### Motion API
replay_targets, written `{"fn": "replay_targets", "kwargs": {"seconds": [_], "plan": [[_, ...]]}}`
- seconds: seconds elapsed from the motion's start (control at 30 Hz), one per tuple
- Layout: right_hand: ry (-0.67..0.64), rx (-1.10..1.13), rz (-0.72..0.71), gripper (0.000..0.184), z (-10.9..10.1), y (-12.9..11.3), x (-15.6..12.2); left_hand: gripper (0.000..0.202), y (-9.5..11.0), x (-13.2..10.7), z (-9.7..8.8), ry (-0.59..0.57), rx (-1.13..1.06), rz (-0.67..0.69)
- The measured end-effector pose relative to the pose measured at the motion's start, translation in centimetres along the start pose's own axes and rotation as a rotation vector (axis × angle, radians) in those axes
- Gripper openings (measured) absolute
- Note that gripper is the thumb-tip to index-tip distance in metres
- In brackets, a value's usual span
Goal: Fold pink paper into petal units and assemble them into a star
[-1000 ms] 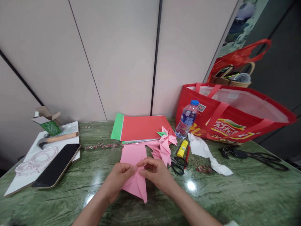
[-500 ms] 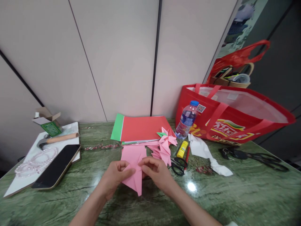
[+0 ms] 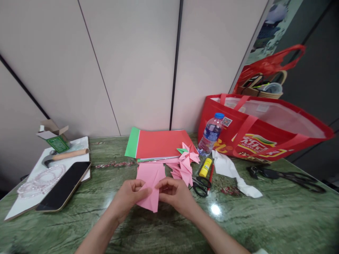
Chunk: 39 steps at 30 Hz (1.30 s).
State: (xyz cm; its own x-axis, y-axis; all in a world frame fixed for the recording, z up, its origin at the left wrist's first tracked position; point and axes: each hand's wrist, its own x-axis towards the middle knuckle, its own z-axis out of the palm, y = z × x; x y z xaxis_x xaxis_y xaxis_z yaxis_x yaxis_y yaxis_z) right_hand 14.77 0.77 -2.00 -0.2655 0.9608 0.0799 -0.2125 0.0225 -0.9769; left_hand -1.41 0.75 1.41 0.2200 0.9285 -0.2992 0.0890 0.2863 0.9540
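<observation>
Between my two hands is a partly folded piece of pink paper (image 3: 149,201), held above the green table with its pointed lower end toward me. My left hand (image 3: 130,196) pinches its left side, thumb on top. On the right edge, my right hand (image 3: 175,195) grips the paper between thumb and curled fingers. Just behind lies a stack of pink paper sheets (image 3: 144,171), partly hidden by the held piece. Folded pink paper pieces (image 3: 184,171) lie right of the stack, with a green-tipped one (image 3: 188,152) among them.
Red and green paper sheets (image 3: 162,144) lie at the back. Right of my hands are scissors (image 3: 201,186), a glue stick (image 3: 205,167), a red pencil (image 3: 211,176), a water bottle (image 3: 210,135) and a red bag (image 3: 254,130). A phone (image 3: 63,187) and hammer (image 3: 67,155) lie left.
The lower tip of the pink paper has swung up and slightly left, so it reaches less far toward me. My right-hand fingers have shifted slightly at its edge.
</observation>
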Motion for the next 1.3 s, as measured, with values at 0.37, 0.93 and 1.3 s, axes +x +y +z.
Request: {"fn": "replay_targets", "kwargs": {"seconds": [0.37, 0.93, 1.3], "plan": [[0.054, -0.008, 0.083, 0.018, 0.15, -0.22, -0.10, 0.024, 0.58, -0.27, 0.61, -0.075, 0.001, -0.051], [0.062, 0.096, 0.119, 0.041, -0.25, 0.21, 0.16, 0.042, 0.57, -0.28, 0.15, -0.182, -0.037, -0.005], [0.097, -0.045, 0.024, 0.035, -0.08, 0.22, 0.16, 0.027, 0.64, -0.31, 0.55, -0.140, 0.030, -0.009]]}}
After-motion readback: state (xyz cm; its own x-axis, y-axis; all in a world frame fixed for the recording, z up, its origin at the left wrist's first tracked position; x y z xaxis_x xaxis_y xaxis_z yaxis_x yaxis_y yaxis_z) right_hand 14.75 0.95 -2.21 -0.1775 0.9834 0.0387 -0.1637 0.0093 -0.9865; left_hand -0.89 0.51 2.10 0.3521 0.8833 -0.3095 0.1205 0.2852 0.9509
